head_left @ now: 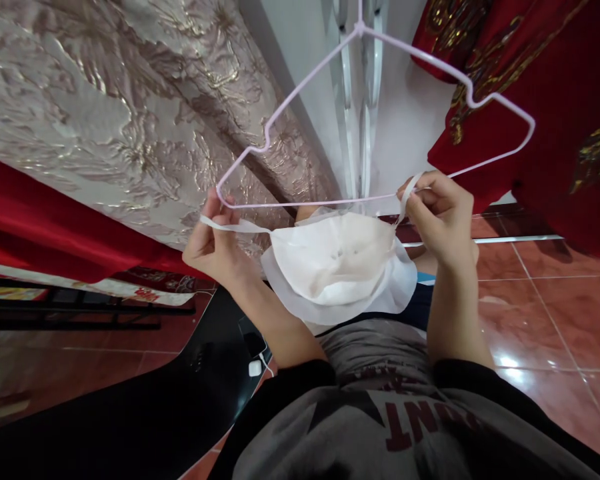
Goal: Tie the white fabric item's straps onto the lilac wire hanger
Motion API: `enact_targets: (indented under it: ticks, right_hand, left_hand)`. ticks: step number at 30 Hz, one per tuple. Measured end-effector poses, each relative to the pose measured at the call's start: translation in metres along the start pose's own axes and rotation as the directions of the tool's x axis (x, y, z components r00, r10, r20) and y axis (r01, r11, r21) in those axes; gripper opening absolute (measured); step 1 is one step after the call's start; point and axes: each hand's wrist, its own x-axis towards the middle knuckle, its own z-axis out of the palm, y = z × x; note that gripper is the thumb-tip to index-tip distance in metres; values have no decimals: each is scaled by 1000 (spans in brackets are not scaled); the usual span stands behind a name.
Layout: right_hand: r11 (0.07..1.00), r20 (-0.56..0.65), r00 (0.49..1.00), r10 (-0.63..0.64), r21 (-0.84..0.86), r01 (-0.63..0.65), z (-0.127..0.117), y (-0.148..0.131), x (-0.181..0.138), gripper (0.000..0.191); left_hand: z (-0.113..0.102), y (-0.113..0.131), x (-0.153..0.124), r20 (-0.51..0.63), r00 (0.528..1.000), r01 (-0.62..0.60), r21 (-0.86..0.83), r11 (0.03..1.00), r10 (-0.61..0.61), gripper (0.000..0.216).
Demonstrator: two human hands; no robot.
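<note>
A pale lilac wire hanger (313, 202) hangs before me, its shoulders sloping down from the top centre. Below its bottom bar is a white garment (330, 253) with thin straps and a loose, sheer outer layer. My left hand (213, 237) is at the hanger's left corner, fingers closed around that end, with the left strap (240, 227) drawn over it. My right hand (437, 207) pinches the right strap (406, 197) beside the bottom bar. The garment's lower part is hidden by its own folds and my lap.
Embossed pinkish fabric (145, 120) fills the upper left. Red cloth with gold decoration (525, 133) hangs at the right. A black surface (170, 400) lies lower left, bearing a dark phone (253, 337) and a white charger (255, 368). Reddish floor tiles (545, 313) show at right.
</note>
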Motion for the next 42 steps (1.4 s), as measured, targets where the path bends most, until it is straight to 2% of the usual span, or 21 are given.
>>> enact_targets:
  ticks: [5, 7, 10, 14, 16, 18, 21, 22, 23, 26, 28, 31, 33, 35, 36, 38, 39, 40, 42]
  right_hand:
    - [1000, 20, 1000, -13, 19, 12, 2, -4, -2, 24]
    - [1000, 8, 1000, -15, 28, 15, 1, -5, -3, 23]
    - [1000, -36, 999, -21, 13, 21, -2, -3, -2, 26]
    - [999, -77, 996, -34, -11, 33, -1, 2, 1, 34]
    - [999, -86, 995, -43, 1, 44, 2, 3, 1, 37]
    - [999, -95, 994, -53, 3, 54, 4, 4, 0, 35]
    - [998, -92, 994, -58, -31, 56, 6, 2, -2, 29]
    - [998, -87, 995, -55, -43, 51, 6, 2, -3, 29]
    - [998, -77, 996, -47, -52, 43, 6, 1, -4, 29]
    - [998, -45, 999, -16, -63, 13, 8, 0, -6, 31]
    - [998, -13, 1000, 5, -57, -6, 10, -1, -8, 30]
    - [999, 20, 1000, 23, -31, -22, 16, -2, -11, 26]
    - [999, -39, 999, -11, -38, 9, 16, -2, -11, 29]
    - [996, -213, 974, -80, -61, 68, 7, 1, -10, 27]
    - [992, -326, 937, -123, -79, 102, -1, 3, -10, 23]
    - [977, -513, 832, -212, -130, 169, -24, 7, -7, 9]
    - [967, -548, 798, -252, -164, 193, -37, 9, -4, 8]
    - [957, -542, 790, -286, -195, 213, -51, 10, -1, 10]
    - [951, -494, 820, -289, -245, 188, -72, 10, 8, 10]
  left_hand:
    - [20, 10, 24, 229, 973, -4, -18, 1000, 8, 13]
    - [32, 14, 35, 352, 936, 25, 11, 1000, -27, 21]
    - [49, 27, 49, 507, 851, 78, 135, 988, -136, 29]
    - [63, 40, 60, 579, 795, 69, 215, 974, -184, 38]
    - [65, 38, 58, 570, 797, 81, 225, 971, -198, 39]
    - [62, 28, 49, 497, 833, 162, 203, 966, -244, 34]
    - [53, 5, 22, 281, 910, 317, 1, 948, -305, 21]
    - [49, -3, 11, 248, 911, 358, -82, 930, -329, 16]
    - [46, -11, 0, 245, 902, 393, -130, 910, -355, 12]
    - [38, -25, -23, 338, 851, 463, -119, 878, -403, 34]
    - [38, -28, -29, 329, 865, 444, -144, 884, -380, 42]
    - [44, -27, -30, 262, 901, 401, -190, 896, -347, 40]
    - [49, -26, -31, 245, 910, 381, -186, 905, -333, 38]
    - [54, -24, -33, 237, 922, 353, -191, 916, -306, 38]
    - [56, -23, -35, 232, 929, 337, -208, 918, -289, 38]
    - [59, -21, -37, 221, 940, 313, -253, 915, -260, 34]
    - [60, -20, -38, 213, 943, 307, -265, 914, -255, 31]
    - [60, -18, -39, 203, 945, 305, -263, 915, -256, 27]
    - [61, -16, -39, 196, 942, 314, -241, 918, -271, 23]
